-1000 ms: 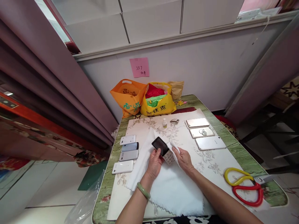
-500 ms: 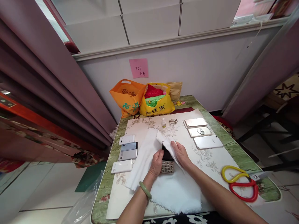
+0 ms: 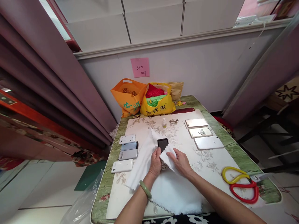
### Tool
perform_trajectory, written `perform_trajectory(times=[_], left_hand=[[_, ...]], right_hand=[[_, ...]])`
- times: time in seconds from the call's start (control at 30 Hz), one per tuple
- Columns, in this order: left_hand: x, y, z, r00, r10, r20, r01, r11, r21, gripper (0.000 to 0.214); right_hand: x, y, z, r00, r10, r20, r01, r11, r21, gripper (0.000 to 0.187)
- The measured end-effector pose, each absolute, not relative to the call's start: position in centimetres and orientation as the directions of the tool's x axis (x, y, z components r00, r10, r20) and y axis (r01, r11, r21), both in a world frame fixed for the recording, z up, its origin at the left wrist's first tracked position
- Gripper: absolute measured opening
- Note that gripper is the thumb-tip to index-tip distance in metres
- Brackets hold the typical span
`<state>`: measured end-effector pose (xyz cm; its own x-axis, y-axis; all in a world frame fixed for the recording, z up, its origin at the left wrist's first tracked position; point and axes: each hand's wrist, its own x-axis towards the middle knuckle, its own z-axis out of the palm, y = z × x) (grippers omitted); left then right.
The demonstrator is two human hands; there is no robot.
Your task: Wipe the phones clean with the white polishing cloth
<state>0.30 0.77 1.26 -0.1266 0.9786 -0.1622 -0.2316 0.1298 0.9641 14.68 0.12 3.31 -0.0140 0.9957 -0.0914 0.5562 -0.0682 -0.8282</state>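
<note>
My left hand (image 3: 155, 161) grips a keypad phone (image 3: 163, 145) with a dark screen, held above a white cloth (image 3: 173, 189) spread on the table. My right hand (image 3: 180, 161) pinches a corner of that cloth and presses it over the phone's keypad, which it mostly hides. The screen end sticks out beyond both hands. A green bangle sits on my left wrist.
Several phones (image 3: 127, 151) lie in a column at the left, three larger phones (image 3: 201, 132) at the right. Yellow and red scissors (image 3: 241, 185) lie near the right edge. A small bottle (image 3: 164, 123), an orange bag (image 3: 127, 96) and a yellow bag (image 3: 157, 104) stand at the back.
The phone turned from tilted to pointing away from me. My right hand brought the cloth corner over the screen, then drew it down onto the keypad, baring the screen.
</note>
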Motion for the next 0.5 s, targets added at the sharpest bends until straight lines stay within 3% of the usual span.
perform_trajectory(times=[0.2, 0.5], left_hand=[[0.3, 0.6, 1.8, 0.040, 0.991, -0.125, -0.190, 0.130, 0.973, 0.046], [0.1, 0.2, 1.6, -0.092, 0.987, -0.129, -0.209, 0.108, 0.972, 0.038]], right_hand=[[14.1, 4.4, 3.8, 0.047, 0.995, -0.089, 0.468, -0.101, -0.878, 0.044], [14.0, 0.2, 3.2, 0.021, 0.998, -0.065, 0.468, -0.067, -0.881, 0.042]])
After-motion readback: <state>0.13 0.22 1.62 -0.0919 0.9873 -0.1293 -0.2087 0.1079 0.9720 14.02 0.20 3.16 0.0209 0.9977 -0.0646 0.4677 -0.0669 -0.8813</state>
